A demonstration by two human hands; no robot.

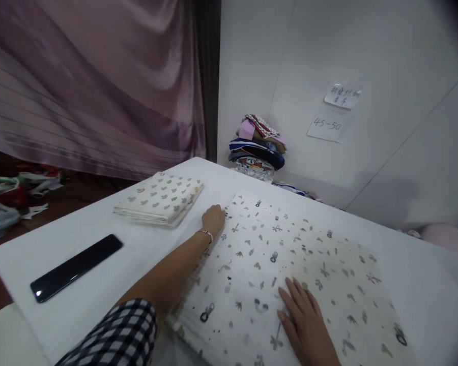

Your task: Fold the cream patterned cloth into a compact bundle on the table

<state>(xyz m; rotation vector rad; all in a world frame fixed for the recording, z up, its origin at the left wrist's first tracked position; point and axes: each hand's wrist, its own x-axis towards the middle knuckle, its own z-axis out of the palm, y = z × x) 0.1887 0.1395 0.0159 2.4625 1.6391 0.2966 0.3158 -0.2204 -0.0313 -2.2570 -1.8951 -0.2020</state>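
Note:
A white cloth (259, 274) printed with small leaves and figures lies spread over the table in front of me, its near left edge hanging past the table's side. My left hand (213, 219) is closed at the cloth's far left edge, by the corner; its fingertips are hidden, and the cloth's edge runs to them. On the cloth's near middle part my right hand (303, 320) rests flat, fingers stretched out and palm down. Left of my left hand sits a folded white cloth (160, 199) with a grey print.
A long black phone-like object (76, 267) lies on the white table (137, 254) at left. Folded fabrics (256, 147) are stacked by the wall beyond the table. Paper notes (326, 126) hang on the wall. A mauve curtain (137, 76) hangs at left, above bags on the floor.

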